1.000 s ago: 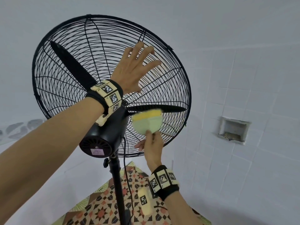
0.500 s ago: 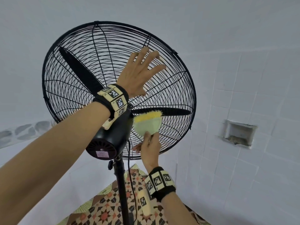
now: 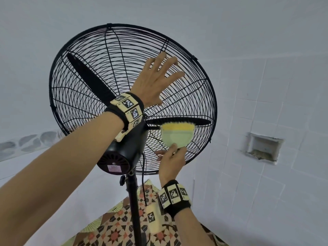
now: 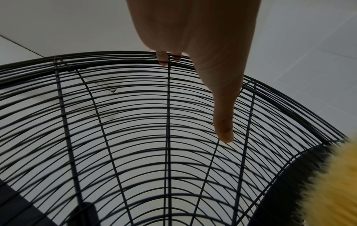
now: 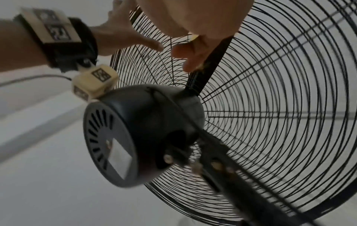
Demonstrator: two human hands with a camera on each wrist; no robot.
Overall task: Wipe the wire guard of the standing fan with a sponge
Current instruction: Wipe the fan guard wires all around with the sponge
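Guard [image 3: 85, 82]: black wire, on a stand, tilted up toward the ceiling. Thin wires, likely springy; judge it needs bracing while wiped. Left hand [image 3: 152, 80] lies flat on the guard's rear, upper right, fingers [image 3: 174, 60] straight and spread. Motor [image 3: 122, 151] carries a pink label, print too small to read. Sponge [image 3: 177, 134], yellow over green, soft and light, pressed to the guard right of the hub. Right hand [image 3: 171, 160] pinches its lower edge; a fuller hold would likely be steadier.

left hand [image 4: 195, 45] flat on wire guard [image 4: 115, 137] | fingers straight | yellow sponge [image 4: 336, 183] lower right
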